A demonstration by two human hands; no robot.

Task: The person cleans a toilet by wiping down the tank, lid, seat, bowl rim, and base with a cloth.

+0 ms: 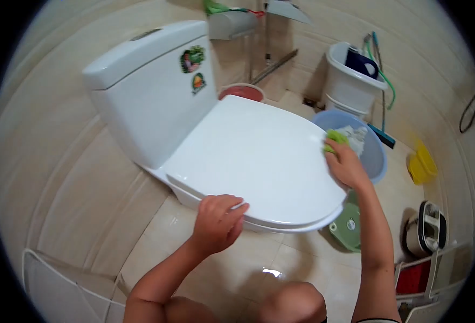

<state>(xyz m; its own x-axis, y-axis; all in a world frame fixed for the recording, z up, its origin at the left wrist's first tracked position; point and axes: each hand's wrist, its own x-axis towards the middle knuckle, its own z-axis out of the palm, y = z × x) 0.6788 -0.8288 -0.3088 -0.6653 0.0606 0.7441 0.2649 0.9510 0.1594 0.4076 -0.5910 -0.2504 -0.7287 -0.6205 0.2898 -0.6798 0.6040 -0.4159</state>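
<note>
A white toilet with its lid (pixel 259 156) down fills the middle of the head view; its tank (pixel 146 97) carries two colourful stickers. My right hand (pixel 347 166) presses a bright green cloth (pixel 335 141) against the rounded front edge of the lid. On the near side of the lid, my left hand (pixel 218 223) has its fingers bent over the rim; their tips are partly hidden.
Beyond the lid's front stand a blue basin (pixel 376 156) with pale cloth in it and a white tub (pixel 350 81). A green basin (pixel 348 226) sits below the lid. Farther right are a yellow container (pixel 422 163), a squeegee (pixel 382 136) and a bin (pixel 425 229).
</note>
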